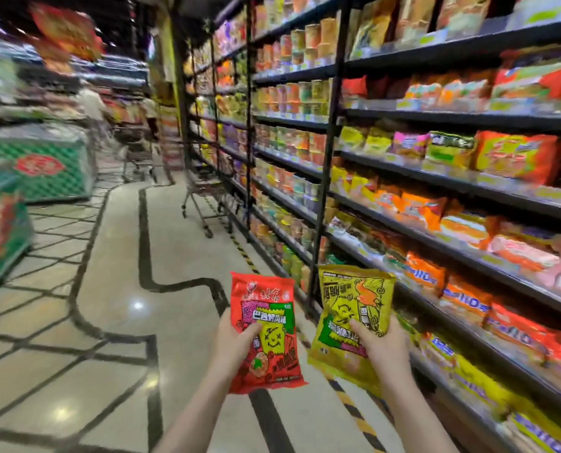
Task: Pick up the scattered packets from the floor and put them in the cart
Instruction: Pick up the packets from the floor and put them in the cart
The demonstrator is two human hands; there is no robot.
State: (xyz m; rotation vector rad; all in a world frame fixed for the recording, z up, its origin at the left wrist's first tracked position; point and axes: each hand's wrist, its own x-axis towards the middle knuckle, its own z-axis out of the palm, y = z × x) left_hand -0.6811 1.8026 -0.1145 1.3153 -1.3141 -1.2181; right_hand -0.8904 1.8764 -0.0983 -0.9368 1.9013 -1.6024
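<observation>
Above the floor (pixel 115 322), left hand (pixel 231 343) grips red packet (pixel 267 335); right hand (pixel 385 346) grips yellow packet (pixel 351 315).

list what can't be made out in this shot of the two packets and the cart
Head view only:
- Cart: whether it holds anything; distant and blurred.
- Red packet: part of its front, covered by the left hand.
- Yellow packet: lower right side, behind the right hand.
- Shelf labels: motion blur.
- Floor near the feet: cut off by the bottom edge.
</observation>
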